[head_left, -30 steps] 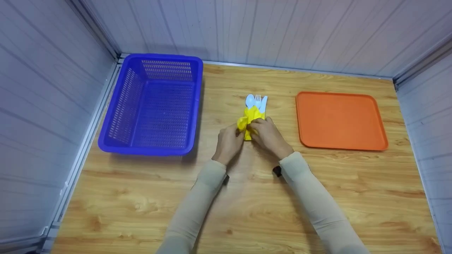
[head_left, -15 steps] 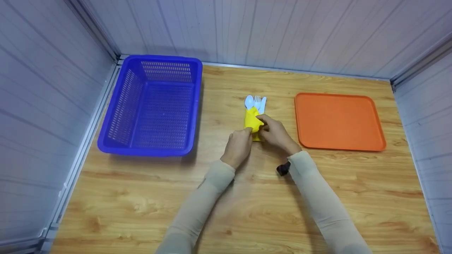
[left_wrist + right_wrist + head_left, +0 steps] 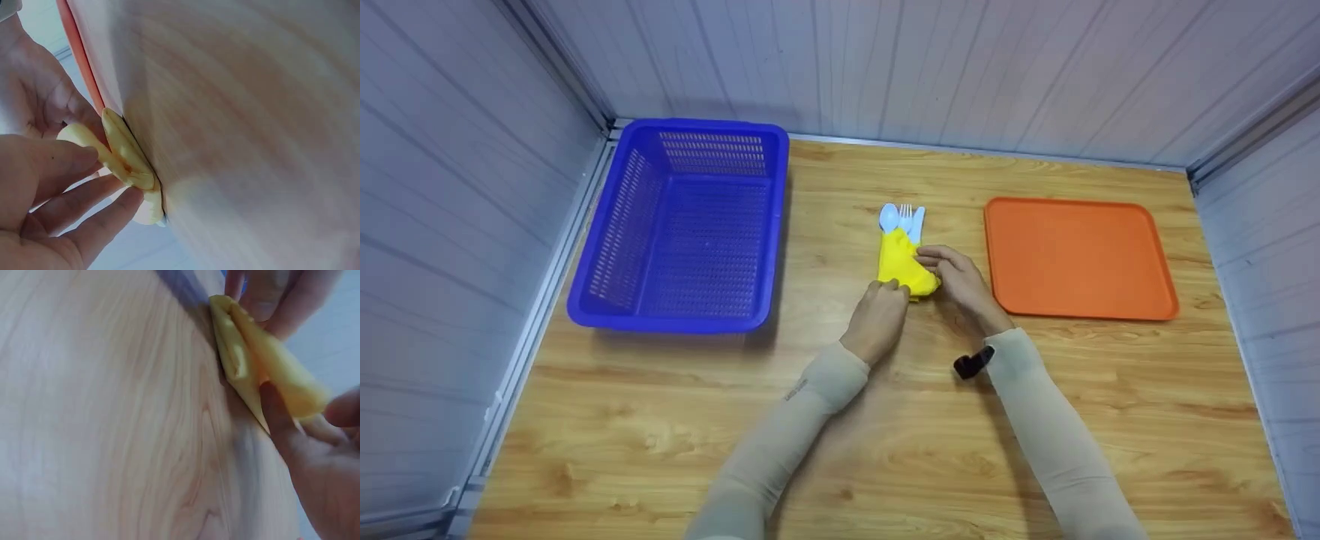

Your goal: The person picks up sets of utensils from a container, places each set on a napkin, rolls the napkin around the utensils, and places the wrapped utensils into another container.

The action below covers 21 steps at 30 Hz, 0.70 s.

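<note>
In the head view, a white spoon point(image 3: 889, 217), fork point(image 3: 906, 216) and knife point(image 3: 916, 225) lie side by side on the table, their lower parts covered by a folded yellow napkin point(image 3: 897, 259). My left hand point(image 3: 879, 319) pinches the napkin's near part; the left wrist view shows thumb and fingers on a raised yellow fold point(image 3: 84, 138). At the napkin's right side is my right hand point(image 3: 964, 289), fingers mostly straight. Its thumb point(image 3: 275, 408) touches the inside of the fold in the right wrist view. The cutlery handles are hidden.
A blue slotted plastic basket point(image 3: 679, 324) stands at the left of the wooden table point(image 3: 840, 442). An orange tray point(image 3: 1080, 259) lies to the right of the hands. Pale panel walls point(image 3: 885, 67) enclose the back and sides.
The napkin's flap has been brought across from left to right over the cutlery. My left hand has moved right with it, and the right hand has shifted right and its fingers have straightened.
</note>
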Motion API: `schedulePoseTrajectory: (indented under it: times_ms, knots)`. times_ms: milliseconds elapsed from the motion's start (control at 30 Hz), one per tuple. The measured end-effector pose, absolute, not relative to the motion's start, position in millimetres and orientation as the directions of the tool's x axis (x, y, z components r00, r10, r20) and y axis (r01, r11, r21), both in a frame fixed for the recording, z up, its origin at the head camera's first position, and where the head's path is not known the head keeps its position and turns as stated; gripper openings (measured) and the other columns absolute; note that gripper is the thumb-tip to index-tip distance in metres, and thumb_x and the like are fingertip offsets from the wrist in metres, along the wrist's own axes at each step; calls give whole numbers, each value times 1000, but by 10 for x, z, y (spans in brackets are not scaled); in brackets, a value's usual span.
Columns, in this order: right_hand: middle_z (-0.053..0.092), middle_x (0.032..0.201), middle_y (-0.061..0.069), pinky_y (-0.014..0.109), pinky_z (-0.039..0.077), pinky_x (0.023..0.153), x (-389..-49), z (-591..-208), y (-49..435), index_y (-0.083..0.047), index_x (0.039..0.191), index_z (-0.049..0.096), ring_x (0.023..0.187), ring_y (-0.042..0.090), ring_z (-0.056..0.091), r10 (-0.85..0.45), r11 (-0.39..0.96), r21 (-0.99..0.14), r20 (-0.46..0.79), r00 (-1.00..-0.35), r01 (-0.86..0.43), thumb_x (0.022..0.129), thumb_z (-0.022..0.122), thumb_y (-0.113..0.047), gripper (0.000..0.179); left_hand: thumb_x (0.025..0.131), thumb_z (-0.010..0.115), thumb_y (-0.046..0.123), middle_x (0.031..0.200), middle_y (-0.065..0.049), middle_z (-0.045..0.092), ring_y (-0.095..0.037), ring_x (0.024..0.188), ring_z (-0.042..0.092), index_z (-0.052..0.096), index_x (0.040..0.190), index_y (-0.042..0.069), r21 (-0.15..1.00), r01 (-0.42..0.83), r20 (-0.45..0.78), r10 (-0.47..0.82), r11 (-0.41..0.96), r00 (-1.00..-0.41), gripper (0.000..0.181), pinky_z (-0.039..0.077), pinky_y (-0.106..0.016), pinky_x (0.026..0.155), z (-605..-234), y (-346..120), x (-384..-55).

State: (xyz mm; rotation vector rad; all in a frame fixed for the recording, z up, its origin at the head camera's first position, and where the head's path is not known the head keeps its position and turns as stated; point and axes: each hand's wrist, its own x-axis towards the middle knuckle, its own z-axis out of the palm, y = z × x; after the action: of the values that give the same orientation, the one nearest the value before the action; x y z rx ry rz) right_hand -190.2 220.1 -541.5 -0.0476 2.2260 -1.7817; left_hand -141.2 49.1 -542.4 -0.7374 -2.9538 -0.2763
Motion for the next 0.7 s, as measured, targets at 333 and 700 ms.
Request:
schedulePoseTrajectory:
  times_ms: [333,700]
  knots:
    - [62,99,14,29,57,62,-1893,-5439,2128,3,122,62,72,21,66,-78,601,-768,-334,-939,223,93,72,-22,40,97,61,13,94,-11,67,-26,89,61,76,98,4,110,521,144,505,847,-851,17,50,-35,79,-5429,470,-1434]
    - [62,93,15,33,58,57,-1953,-5371,2061,3,117,60,62,20,66,-55,577,-746,-442,-895,333,93,71,-13,31,101,61,24,116,-17,56,-27,99,62,53,132,-5,534,42,-187,166,845,-968,44,54,-36,86,-5366,347,-1804]
